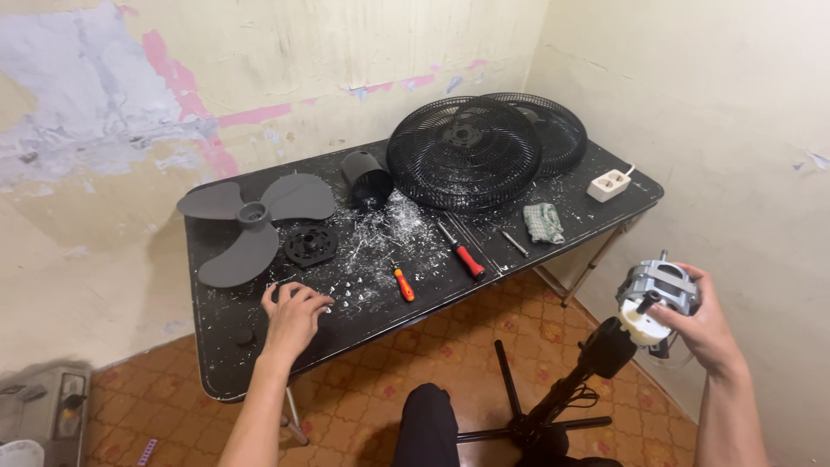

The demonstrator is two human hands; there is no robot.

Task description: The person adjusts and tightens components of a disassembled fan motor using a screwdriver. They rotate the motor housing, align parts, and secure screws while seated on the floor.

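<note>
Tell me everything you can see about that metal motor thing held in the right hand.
The fan motor is a compact block of silvery-grey metal with a pale cream plastic part at its lower front and a short dark shaft sticking out. The right hand grips it from the side, away from the table, just above the top of the black fan stand. Whether motor and stand are joined is unclear.

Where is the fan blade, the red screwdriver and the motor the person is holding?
fan blade (252, 214), head view, on the round hub where the three grey blades meet.
red screwdriver (470, 261), head view, on its red handle.
fan motor (659, 290), head view, on the metal housing held in the right hand (705, 324).
</note>
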